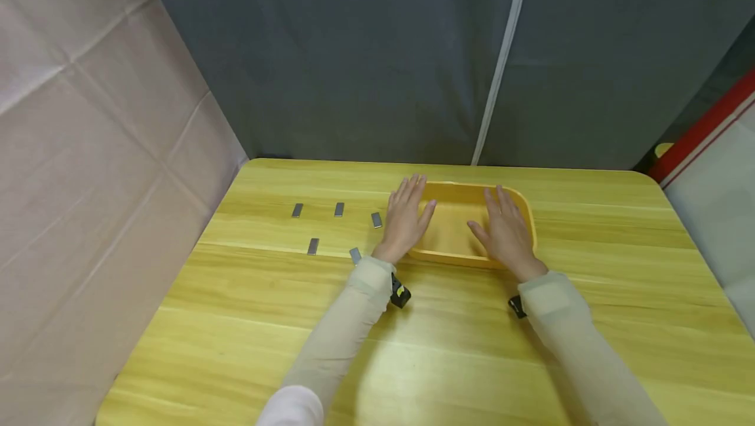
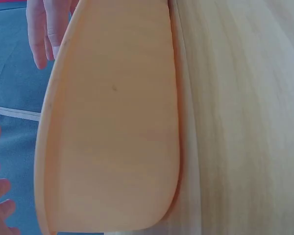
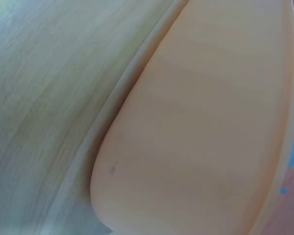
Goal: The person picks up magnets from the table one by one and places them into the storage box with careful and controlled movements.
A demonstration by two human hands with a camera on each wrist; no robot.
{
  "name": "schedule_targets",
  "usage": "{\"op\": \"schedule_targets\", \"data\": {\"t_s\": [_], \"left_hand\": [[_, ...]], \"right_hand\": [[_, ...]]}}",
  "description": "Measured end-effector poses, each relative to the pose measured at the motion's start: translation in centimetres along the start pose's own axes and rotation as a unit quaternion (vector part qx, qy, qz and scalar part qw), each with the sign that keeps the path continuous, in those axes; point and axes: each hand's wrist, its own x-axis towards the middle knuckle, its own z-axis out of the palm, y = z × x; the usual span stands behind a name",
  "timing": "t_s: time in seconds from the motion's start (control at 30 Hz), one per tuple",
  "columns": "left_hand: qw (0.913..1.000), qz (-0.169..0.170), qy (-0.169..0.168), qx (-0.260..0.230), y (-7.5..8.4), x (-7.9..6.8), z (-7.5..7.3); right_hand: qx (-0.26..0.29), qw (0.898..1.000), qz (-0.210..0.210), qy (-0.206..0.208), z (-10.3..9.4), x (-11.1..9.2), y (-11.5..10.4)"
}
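A shallow yellow rectangular tray [image 1: 451,259] with rounded corners lies on the table. My left hand [image 1: 406,217] is over its left end, fingers straight and thumb spread toward the middle. Over the right end is my right hand [image 1: 508,232], likewise with straight fingers and the thumb apart. Neither one grips anything. The left wrist view looks along the tray's inside [image 2: 112,122], with left fingertips [image 2: 0,208] at the lower left edge and right fingers [image 2: 51,29] at the top. In the right wrist view the tray [image 3: 196,122] fills the middle.
Several small dark grey rectangular pieces [image 1: 313,246] lie scattered left of the tray, the closest one [image 1: 376,220] beside the left hand. The wooden table [image 1: 206,347] meets a dark curtain [image 1: 354,59] at its far edge. A pale cloth wall [image 1: 100,170] rises at the left.
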Motion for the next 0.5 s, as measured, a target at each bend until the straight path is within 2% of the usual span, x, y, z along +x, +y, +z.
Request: {"op": "schedule_targets", "data": {"t_s": [0.3, 0.5], "left_hand": [[0.9986, 0.027, 0.039, -0.023, -0.29, -0.49, 0.4], [0.9974, 0.042, 0.053, -0.025, -0.34, -0.62, 0.42]], "right_hand": [[0.05, 0.999, 0.006, 0.005, -0.43, -0.34, 0.02], [0.09, 0.995, 0.011, 0.043, -0.47, -0.36, 0.24]]}}
